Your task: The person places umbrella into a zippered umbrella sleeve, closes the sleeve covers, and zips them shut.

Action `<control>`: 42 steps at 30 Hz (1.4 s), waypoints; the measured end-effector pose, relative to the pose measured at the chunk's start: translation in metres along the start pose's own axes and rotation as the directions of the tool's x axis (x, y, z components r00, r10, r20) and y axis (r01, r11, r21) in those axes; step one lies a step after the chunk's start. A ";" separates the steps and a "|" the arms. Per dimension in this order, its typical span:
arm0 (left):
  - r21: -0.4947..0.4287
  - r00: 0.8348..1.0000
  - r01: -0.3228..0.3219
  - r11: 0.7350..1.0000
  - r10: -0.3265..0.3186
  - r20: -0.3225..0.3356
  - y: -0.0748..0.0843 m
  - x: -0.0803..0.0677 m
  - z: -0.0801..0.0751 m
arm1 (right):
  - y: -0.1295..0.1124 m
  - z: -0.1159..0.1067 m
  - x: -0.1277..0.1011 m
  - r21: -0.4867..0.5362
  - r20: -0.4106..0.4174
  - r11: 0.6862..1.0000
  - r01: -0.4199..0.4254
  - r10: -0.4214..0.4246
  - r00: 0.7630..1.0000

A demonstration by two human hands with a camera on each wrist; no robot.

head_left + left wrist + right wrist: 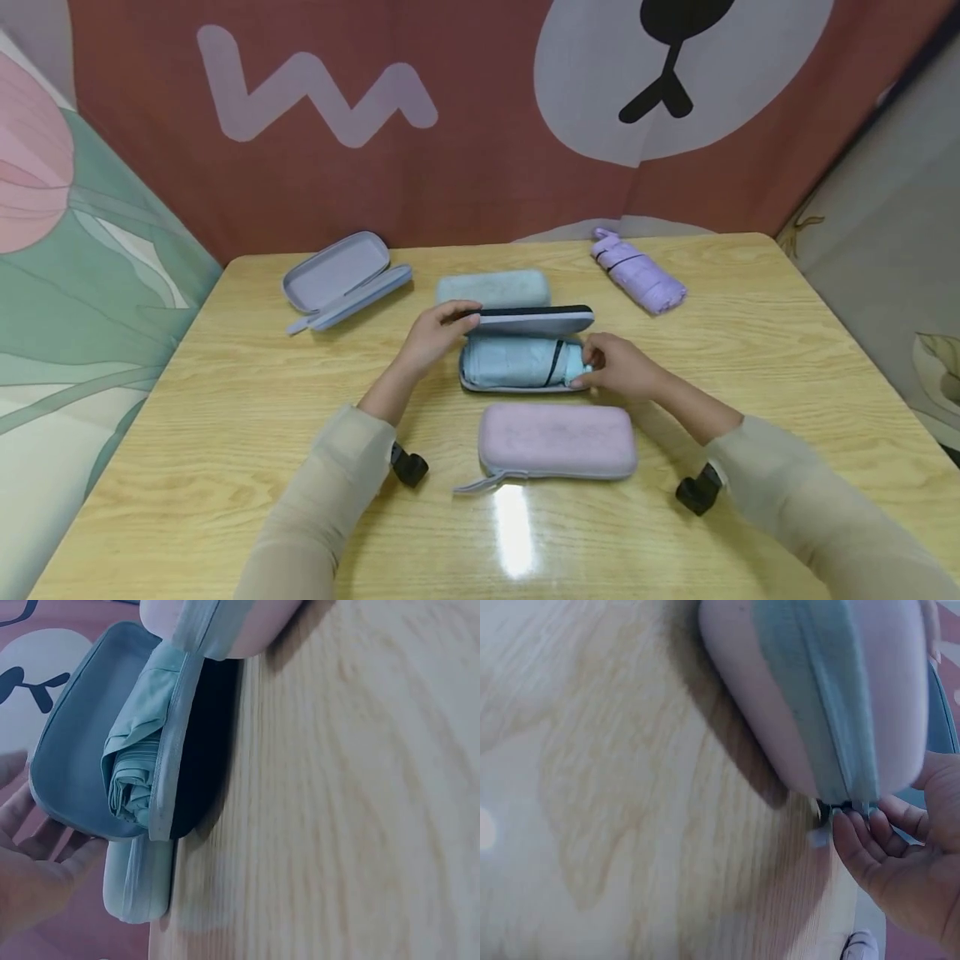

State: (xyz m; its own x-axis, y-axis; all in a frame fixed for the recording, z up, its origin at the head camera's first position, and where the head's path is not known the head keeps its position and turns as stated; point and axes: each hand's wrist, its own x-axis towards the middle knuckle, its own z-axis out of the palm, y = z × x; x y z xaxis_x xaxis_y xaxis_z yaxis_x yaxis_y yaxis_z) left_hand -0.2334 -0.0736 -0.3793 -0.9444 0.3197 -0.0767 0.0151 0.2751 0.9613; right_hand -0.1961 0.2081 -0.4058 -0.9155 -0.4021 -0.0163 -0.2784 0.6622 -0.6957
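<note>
An open light-blue case (528,321) lies mid-table with a folded light-blue umbrella (517,362) inside it. My left hand (438,333) holds the left end of the raised lid; the left wrist view shows its fingers (30,877) behind the lid (75,742), with the umbrella (131,776) tucked in the base. My right hand (618,367) has its fingers curled on the umbrella's right end, and they show curled (900,862) in the right wrist view too. A shut pink case (558,442) lies just in front, filling the top of the right wrist view (810,690).
Behind the open case lies a shut light-blue case (492,289). An open lilac case (337,279) sits at the back left and a folded purple umbrella (637,271) at the back right. The wooden table (225,400) is hemmed by fabric walls.
</note>
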 end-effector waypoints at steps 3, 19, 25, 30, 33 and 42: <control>-0.021 1.000 -0.015 1.000 0.015 0.004 -0.001 -0.001 0.000 | 0.002 -0.005 -0.002 0.059 0.019 0.997 -0.051 0.050 0.999; 0.116 0.983 0.009 0.993 -0.030 0.180 -0.006 -0.003 -0.002 | -0.012 -0.022 0.004 0.534 0.056 0.813 -0.233 0.240 0.969; 0.078 0.983 0.003 0.997 -0.017 0.185 -0.008 -0.004 -0.002 | -0.016 -0.017 0.007 0.494 0.029 0.829 -0.263 0.286 0.958; 0.113 0.983 -0.003 0.994 -0.018 0.185 -0.010 -0.008 -0.002 | -0.020 -0.014 0.006 0.498 0.024 0.824 -0.270 0.297 0.954; 0.125 0.983 -0.018 0.992 -0.005 0.182 -0.011 -0.010 -0.002 | -0.021 -0.014 0.004 0.487 0.020 0.834 -0.259 0.285 0.958; 0.137 0.970 -0.098 0.986 0.064 0.233 -0.016 -0.009 0.000 | -0.021 -0.011 0.003 0.345 -0.001 0.894 -0.287 0.306 0.952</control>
State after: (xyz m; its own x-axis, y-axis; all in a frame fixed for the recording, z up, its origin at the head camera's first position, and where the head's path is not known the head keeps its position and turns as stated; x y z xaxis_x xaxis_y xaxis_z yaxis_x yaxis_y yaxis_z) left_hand -0.2250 -0.0809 -0.3939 -0.8392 0.5387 -0.0745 0.1523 0.3643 0.9188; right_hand -0.1967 0.2002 -0.3830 -0.9572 -0.1793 -0.2272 0.1136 0.4892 -0.8647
